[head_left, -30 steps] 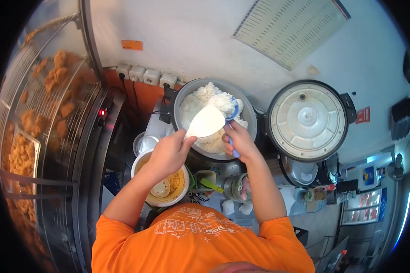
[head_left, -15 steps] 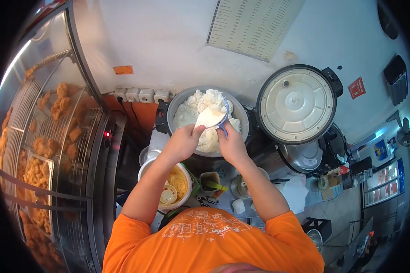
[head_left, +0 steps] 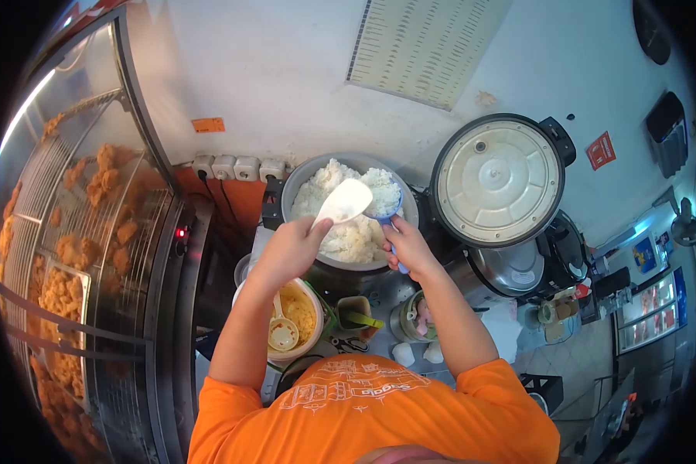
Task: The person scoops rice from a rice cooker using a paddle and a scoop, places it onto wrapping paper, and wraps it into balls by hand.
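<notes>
My left hand (head_left: 286,251) is closed around the handle of a white rice paddle (head_left: 346,201), whose blade is over the rice. In my right hand (head_left: 411,249) is a blue scoop (head_left: 386,221), heaped with white rice (head_left: 381,191). The paddle's blade lies close beside the scoop; I cannot tell whether they touch. Below both is a large round pot (head_left: 290,189) of cooked rice (head_left: 356,243).
A round cooker lid (head_left: 499,178) stands raised to the right. Left is a glass cabinet of fried chicken (head_left: 62,294). Nearer me are a tub (head_left: 315,348) of yellow food with a ladle (head_left: 283,334), scissors (head_left: 351,345) and a container (head_left: 404,321). Sockets (head_left: 246,168) line the wall.
The paddle has come off the scoop and its blade now shows in full, up and left. The right hand has moved a little right and down, exposing the rice-filled scoop and its handle.
</notes>
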`<act>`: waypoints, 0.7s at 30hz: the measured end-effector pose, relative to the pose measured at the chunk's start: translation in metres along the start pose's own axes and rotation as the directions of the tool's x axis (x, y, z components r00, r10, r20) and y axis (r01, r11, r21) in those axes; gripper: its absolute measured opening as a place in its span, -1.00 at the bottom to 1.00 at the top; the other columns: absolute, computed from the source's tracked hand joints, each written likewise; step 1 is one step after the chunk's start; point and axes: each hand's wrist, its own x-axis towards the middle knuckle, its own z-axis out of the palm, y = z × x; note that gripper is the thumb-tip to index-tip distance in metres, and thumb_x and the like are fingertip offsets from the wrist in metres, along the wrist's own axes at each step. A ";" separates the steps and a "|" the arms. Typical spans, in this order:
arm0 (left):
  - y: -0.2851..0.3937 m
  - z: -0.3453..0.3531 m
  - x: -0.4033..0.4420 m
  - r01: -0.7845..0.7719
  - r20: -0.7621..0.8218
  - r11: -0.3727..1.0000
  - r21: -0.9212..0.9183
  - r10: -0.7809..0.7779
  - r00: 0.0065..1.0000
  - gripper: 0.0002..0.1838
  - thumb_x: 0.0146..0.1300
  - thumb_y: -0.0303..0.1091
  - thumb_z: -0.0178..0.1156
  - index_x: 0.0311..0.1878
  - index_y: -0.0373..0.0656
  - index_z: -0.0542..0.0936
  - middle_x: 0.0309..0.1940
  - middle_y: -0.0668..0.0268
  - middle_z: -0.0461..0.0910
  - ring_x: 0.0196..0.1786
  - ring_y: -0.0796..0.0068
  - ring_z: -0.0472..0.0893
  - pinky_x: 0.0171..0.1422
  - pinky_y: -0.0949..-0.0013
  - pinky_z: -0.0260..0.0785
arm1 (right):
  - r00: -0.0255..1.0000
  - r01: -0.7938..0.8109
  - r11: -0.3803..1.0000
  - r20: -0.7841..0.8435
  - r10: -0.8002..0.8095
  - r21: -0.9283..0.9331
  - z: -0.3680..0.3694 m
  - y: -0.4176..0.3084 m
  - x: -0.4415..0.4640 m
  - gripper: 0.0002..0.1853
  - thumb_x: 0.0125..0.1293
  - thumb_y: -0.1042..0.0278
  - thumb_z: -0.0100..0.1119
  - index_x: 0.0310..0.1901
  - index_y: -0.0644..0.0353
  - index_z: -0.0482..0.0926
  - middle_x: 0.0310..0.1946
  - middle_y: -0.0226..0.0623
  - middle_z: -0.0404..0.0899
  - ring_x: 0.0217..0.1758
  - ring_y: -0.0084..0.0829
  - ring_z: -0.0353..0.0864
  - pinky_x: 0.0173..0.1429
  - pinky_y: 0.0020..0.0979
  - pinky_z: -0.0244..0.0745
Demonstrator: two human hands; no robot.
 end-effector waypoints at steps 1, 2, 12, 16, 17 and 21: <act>-0.005 0.006 0.012 0.005 -0.016 1.000 -0.017 -0.005 1.000 -0.40 0.59 0.09 0.02 -0.19 -0.38 0.65 -0.37 -0.17 0.65 -0.21 -0.19 0.67 -0.03 0.00 0.46 | 1.000 -0.003 1.000 0.006 0.003 -0.009 0.004 0.001 -0.001 -0.65 0.64 0.29 -0.04 0.37 -0.01 0.42 -0.47 -0.47 0.38 -0.70 -0.63 0.27 -0.59 -0.49 0.22; -0.016 0.014 0.026 -0.020 0.011 1.000 -0.010 0.020 1.000 -0.38 0.59 0.10 0.01 -0.15 -0.42 0.66 -0.34 -0.19 0.67 -0.18 -0.18 0.69 0.01 0.01 0.47 | 0.998 0.057 0.995 0.008 -0.057 -0.077 0.009 0.002 -0.004 -0.66 0.64 0.30 -0.04 0.36 -0.01 0.43 -0.47 -0.47 0.39 -0.70 -0.63 0.27 -0.59 -0.49 0.23; -0.011 0.052 0.071 -0.073 0.172 0.987 0.143 0.048 0.984 -0.29 0.59 0.11 -0.05 -0.02 -0.54 0.68 -0.09 -0.37 0.68 0.11 -0.29 0.66 0.26 0.01 0.45 | 0.945 0.181 0.706 -0.078 -0.318 -0.685 0.000 0.000 0.006 -0.53 0.53 0.26 0.07 0.41 0.11 0.44 -0.05 0.22 0.69 -0.01 0.20 0.71 0.10 -0.03 0.57; -0.005 0.066 0.083 -0.094 0.120 0.970 0.222 0.069 0.990 -0.31 0.61 0.12 -0.10 -0.01 -0.44 0.71 -0.12 -0.28 0.71 0.06 -0.29 0.69 0.23 -0.05 0.49 | 0.966 0.102 0.750 -0.116 -0.232 -0.653 -0.002 -0.002 0.018 -0.55 0.52 0.26 0.07 0.38 0.13 0.45 0.08 0.26 0.64 0.26 0.33 0.49 0.33 0.05 0.42; -0.002 0.069 0.083 -0.060 0.075 0.971 0.230 0.043 0.996 -0.32 0.61 0.12 -0.10 -0.03 -0.42 0.71 -0.12 -0.25 0.72 0.05 -0.27 0.69 0.22 -0.06 0.50 | 0.960 0.133 0.732 -0.095 -0.262 -0.668 -0.007 0.006 0.028 -0.57 0.53 0.26 0.07 0.37 0.14 0.46 0.00 0.22 0.67 0.08 0.25 0.61 0.15 0.01 0.51; 0.010 0.071 0.083 0.097 -0.090 0.960 0.261 -0.076 0.993 -0.34 0.61 0.12 -0.10 -0.08 -0.37 0.72 -0.12 -0.21 0.73 0.04 -0.21 0.72 0.18 -0.07 0.53 | 0.998 0.065 0.932 0.015 -0.063 -0.357 -0.011 -0.006 0.013 -0.61 0.57 0.29 0.05 0.33 0.17 0.48 -0.34 -0.12 0.63 -0.53 -0.27 0.62 -0.46 -0.24 0.46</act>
